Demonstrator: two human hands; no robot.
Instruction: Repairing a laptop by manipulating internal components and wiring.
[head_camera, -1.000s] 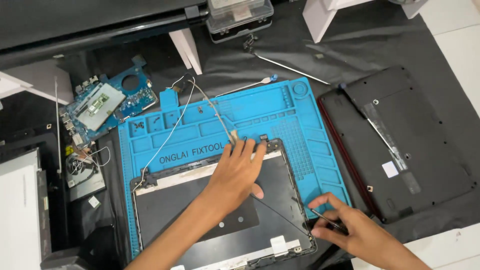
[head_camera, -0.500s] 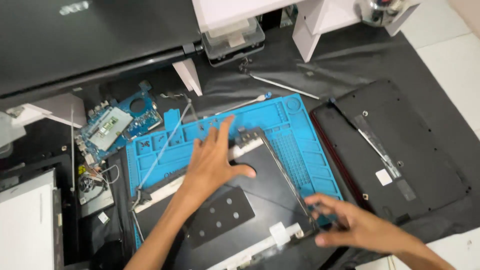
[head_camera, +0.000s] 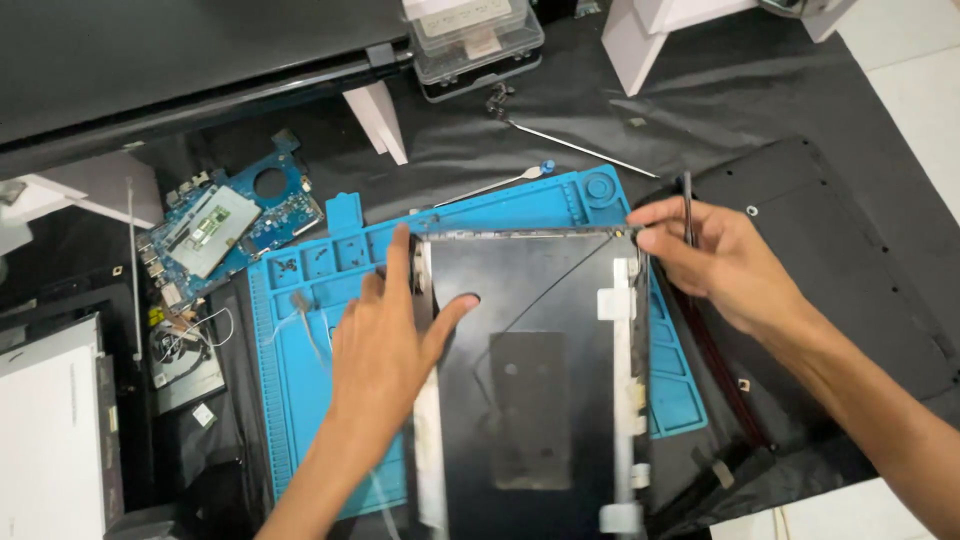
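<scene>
A black laptop lid shell (head_camera: 560, 300) with white tape strips and a thin black cable lies turned lengthwise on a blue silicone repair mat (head_camera: 320, 270). My left hand (head_camera: 385, 345) presses flat on the shell's left edge, fingers spread. Over at the far right corner of the shell, my right hand (head_camera: 710, 260) grips that corner and also holds a thin dark tool (head_camera: 687, 205) upright between its fingers.
A blue circuit board (head_camera: 225, 225) and a small fan (head_camera: 180, 350) lie left of the mat. A black laptop base cover (head_camera: 850, 270) sits at right. Metal pry tools (head_camera: 580, 148), a clear plastic box (head_camera: 475, 40), white stands and a dark panel are at the back.
Both hands have rotated the lid shell on the mat from crosswise to lengthwise. My right hand moved from the near right corner up to the far right corner.
</scene>
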